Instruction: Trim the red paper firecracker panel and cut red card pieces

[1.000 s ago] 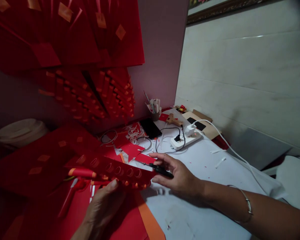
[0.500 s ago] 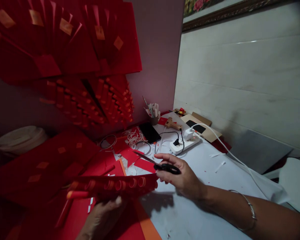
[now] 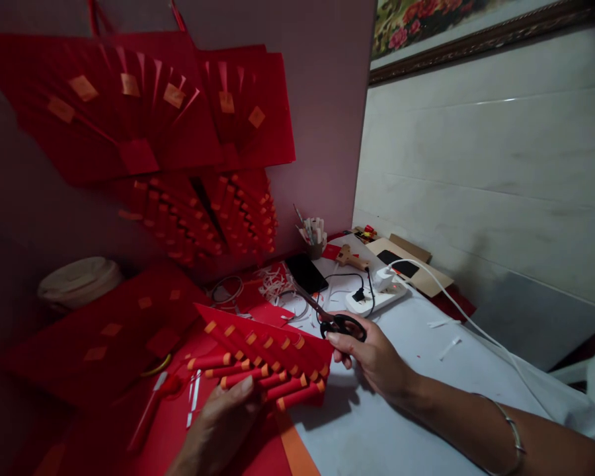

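Observation:
My left hand (image 3: 223, 416) grips the near edge of a red paper piece (image 3: 277, 354) covered in rows of small red paper rolls with orange bands, thumb on top and the other fingers hidden beneath. The piece is tilted so its rolls face me. My right hand (image 3: 371, 354) holds black-handled scissors (image 3: 344, 325), blades pointing up and to the left, away from the paper. Its lower fingers are close to the right edge of the red piece; whether they also pinch it I cannot tell.
Behind my hands lie a black phone (image 3: 306, 273), white paper scraps (image 3: 276, 284), a glue gun (image 3: 352, 258) and a white power strip (image 3: 377, 299) with cables. A cup of pens (image 3: 315, 248) stands by the wall. Red paper decorations (image 3: 178, 139) hang at left.
The red piece has been tilted from edge-on so that its rows of rolls show. The scissors have turned, blades now steeper. My view has shifted slightly left and up.

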Demonstrator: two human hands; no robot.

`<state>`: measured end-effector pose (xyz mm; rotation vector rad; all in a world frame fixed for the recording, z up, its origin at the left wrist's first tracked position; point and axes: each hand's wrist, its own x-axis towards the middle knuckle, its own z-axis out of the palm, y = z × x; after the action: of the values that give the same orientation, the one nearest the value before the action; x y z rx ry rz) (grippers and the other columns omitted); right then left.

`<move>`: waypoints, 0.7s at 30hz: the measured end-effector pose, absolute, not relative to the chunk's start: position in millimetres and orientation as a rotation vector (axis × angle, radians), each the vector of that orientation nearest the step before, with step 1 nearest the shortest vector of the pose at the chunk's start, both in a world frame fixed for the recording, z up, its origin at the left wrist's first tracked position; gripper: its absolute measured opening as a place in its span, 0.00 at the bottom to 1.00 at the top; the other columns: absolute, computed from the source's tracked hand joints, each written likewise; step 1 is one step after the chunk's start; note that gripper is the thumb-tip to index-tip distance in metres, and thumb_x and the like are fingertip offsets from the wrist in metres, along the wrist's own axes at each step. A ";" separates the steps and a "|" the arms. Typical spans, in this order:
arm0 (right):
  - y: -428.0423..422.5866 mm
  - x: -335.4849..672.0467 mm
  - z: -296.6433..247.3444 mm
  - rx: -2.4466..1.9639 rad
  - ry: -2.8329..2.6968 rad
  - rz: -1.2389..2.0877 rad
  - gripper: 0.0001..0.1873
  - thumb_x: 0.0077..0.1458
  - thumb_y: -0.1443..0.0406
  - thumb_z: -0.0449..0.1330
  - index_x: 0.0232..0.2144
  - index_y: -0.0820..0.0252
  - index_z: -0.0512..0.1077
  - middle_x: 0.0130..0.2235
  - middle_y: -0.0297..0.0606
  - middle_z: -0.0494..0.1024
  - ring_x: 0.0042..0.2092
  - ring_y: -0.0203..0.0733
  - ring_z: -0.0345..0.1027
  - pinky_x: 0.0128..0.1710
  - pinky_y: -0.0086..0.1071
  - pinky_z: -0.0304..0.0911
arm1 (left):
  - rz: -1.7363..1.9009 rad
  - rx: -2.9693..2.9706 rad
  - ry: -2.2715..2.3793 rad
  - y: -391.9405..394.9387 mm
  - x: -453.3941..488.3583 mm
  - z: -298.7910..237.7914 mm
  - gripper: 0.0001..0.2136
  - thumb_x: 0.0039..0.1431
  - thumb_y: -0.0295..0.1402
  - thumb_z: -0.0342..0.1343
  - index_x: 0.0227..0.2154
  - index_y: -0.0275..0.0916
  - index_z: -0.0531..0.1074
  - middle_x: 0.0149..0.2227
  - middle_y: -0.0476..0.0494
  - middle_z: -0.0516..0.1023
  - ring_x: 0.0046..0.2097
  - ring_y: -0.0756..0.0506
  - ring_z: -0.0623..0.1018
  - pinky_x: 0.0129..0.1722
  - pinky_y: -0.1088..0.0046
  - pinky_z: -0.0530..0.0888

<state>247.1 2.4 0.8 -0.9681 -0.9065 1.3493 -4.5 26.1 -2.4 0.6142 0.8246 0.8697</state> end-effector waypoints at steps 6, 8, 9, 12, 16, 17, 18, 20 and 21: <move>3.8 248.1 9.4 -0.852 -0.853 1.423 0.21 0.50 0.58 0.69 0.45 0.61 0.74 0.33 0.35 0.74 0.30 0.35 0.67 0.25 0.25 0.60 | 0.781 0.626 0.685 20.2 4.1 8.5 0.08 0.43 0.33 0.72 0.26 0.36 0.82 0.26 0.38 0.83 0.35 0.34 0.83 0.44 0.56 0.77; 3.8 249.1 10.1 -0.841 -0.907 1.454 0.23 0.51 0.57 0.69 0.47 0.61 0.73 0.34 0.36 0.74 0.32 0.36 0.68 0.27 0.26 0.62 | 0.693 0.623 0.643 15.6 5.3 10.9 0.09 0.42 0.34 0.71 0.28 0.36 0.82 0.29 0.35 0.84 0.40 0.31 0.83 0.48 0.51 0.75; 3.6 249.5 9.7 -0.839 -0.941 1.474 0.24 0.52 0.57 0.69 0.49 0.60 0.72 0.35 0.36 0.74 0.32 0.36 0.68 0.28 0.27 0.62 | 0.661 0.620 0.628 13.1 6.0 12.2 0.11 0.42 0.33 0.71 0.30 0.37 0.82 0.31 0.35 0.84 0.42 0.30 0.83 0.49 0.50 0.74; 2.0 249.3 7.3 -0.861 -1.012 1.540 0.28 0.52 0.56 0.69 0.53 0.59 0.69 0.37 0.36 0.75 0.32 0.37 0.69 0.29 0.28 0.63 | 0.634 0.631 0.625 6.2 9.8 15.9 0.14 0.41 0.32 0.72 0.34 0.37 0.82 0.35 0.34 0.85 0.45 0.28 0.82 0.48 0.49 0.75; -2.3 243.8 5.9 -0.845 -1.040 1.608 0.31 0.48 0.58 0.73 0.53 0.57 0.69 0.38 0.33 0.75 0.33 0.37 0.70 0.33 0.30 0.65 | 0.577 0.667 0.640 0.4 17.6 16.8 0.18 0.41 0.32 0.71 0.38 0.35 0.81 0.34 0.33 0.84 0.42 0.28 0.83 0.43 0.50 0.77; -3.5 241.8 5.9 -0.821 -1.046 1.616 0.31 0.47 0.60 0.73 0.52 0.56 0.70 0.40 0.33 0.76 0.37 0.38 0.71 0.37 0.31 0.66 | 0.569 0.674 0.639 -0.7 19.3 16.3 0.18 0.42 0.32 0.71 0.40 0.35 0.81 0.34 0.33 0.84 0.41 0.29 0.83 0.43 0.51 0.77; -4.7 239.9 6.0 -0.798 -1.050 1.624 0.30 0.47 0.61 0.73 0.52 0.56 0.71 0.42 0.34 0.77 0.41 0.40 0.71 0.43 0.32 0.66 | 0.571 0.679 0.639 -1.6 20.8 15.7 0.19 0.42 0.32 0.71 0.41 0.36 0.81 0.34 0.33 0.84 0.40 0.30 0.83 0.42 0.52 0.77; -6.4 236.6 6.4 -0.776 -1.043 1.642 0.28 0.47 0.64 0.72 0.51 0.56 0.72 0.45 0.35 0.78 0.49 0.43 0.70 0.52 0.36 0.62 | 0.593 0.676 0.650 -2.4 22.6 14.6 0.20 0.40 0.31 0.72 0.41 0.36 0.80 0.33 0.34 0.84 0.39 0.31 0.83 0.42 0.54 0.77; -6.8 235.5 6.7 -0.779 -1.027 1.652 0.26 0.48 0.66 0.71 0.50 0.56 0.72 0.44 0.35 0.78 0.50 0.44 0.70 0.53 0.37 0.61 | 0.609 0.666 0.657 -2.0 23.0 14.4 0.20 0.39 0.32 0.73 0.40 0.36 0.81 0.32 0.34 0.84 0.38 0.32 0.83 0.41 0.56 0.78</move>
<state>235.5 -6.8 6.7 -0.7790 -1.0268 1.6518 23.0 -2.0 14.4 0.6657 0.6573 0.6087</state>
